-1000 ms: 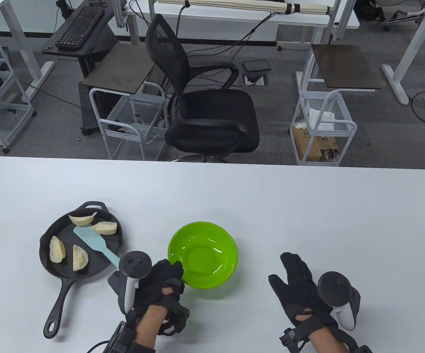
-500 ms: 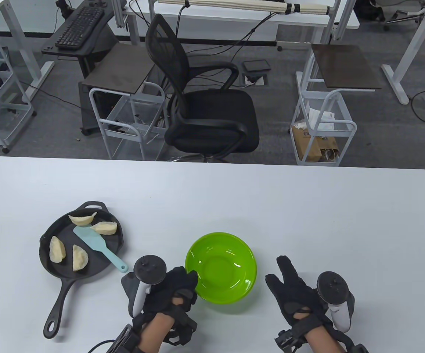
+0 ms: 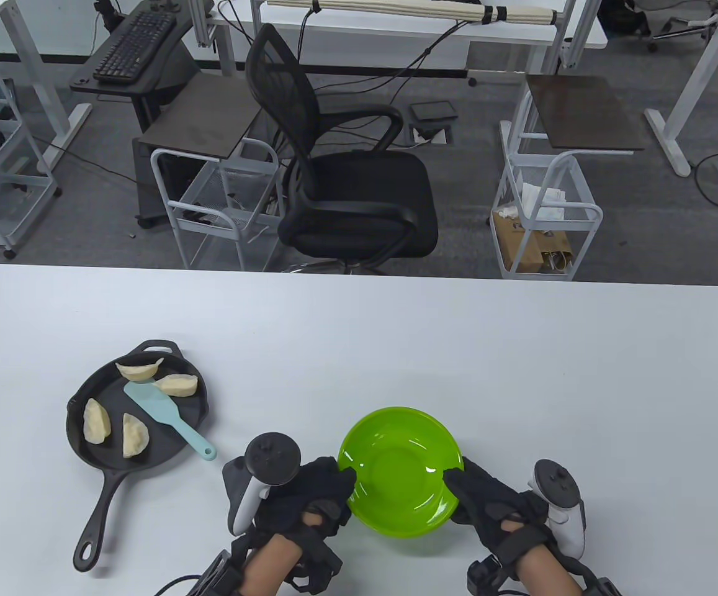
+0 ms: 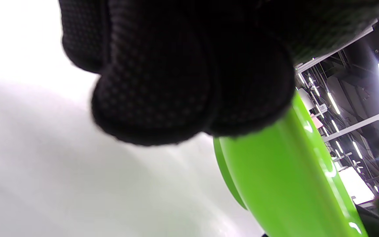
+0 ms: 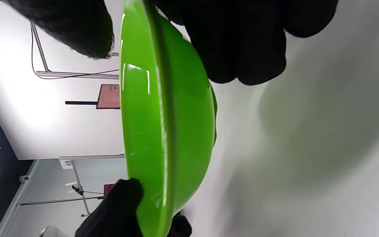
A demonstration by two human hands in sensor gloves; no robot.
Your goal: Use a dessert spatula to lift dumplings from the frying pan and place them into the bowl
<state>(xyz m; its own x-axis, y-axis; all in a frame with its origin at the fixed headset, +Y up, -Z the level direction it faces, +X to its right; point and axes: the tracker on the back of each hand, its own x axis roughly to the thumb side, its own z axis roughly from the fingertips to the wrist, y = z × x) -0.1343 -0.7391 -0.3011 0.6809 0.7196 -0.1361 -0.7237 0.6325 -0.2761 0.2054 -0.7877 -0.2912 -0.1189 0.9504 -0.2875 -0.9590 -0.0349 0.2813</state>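
A black frying pan (image 3: pixel 116 403) sits at the table's left with several pale dumplings (image 3: pixel 96 421) in it. A light blue dessert spatula (image 3: pixel 154 403) lies in the pan, its handle sticking out over the right rim. The empty green bowl (image 3: pixel 402 490) stands near the table's front edge, right of the pan. My left hand (image 3: pixel 334 484) grips its left rim and my right hand (image 3: pixel 461 487) grips its right rim. In the right wrist view the thumb (image 5: pixel 71 26) is inside the bowl (image 5: pixel 163 115) and the fingers (image 5: pixel 242 42) are outside. Left fingers (image 4: pixel 163 82) curl by the bowl's wall (image 4: pixel 285 177).
The pan's long handle (image 3: pixel 95 521) points toward the front edge, left of my left hand. A black office chair (image 3: pixel 346 186) and white wire carts (image 3: pixel 545 217) stand beyond the table's far edge.
My left hand has drawn the bowl rightward and nearer the front edge. My right hand, earlier flat on the table, has moved left and taken hold of the bowl's right rim.
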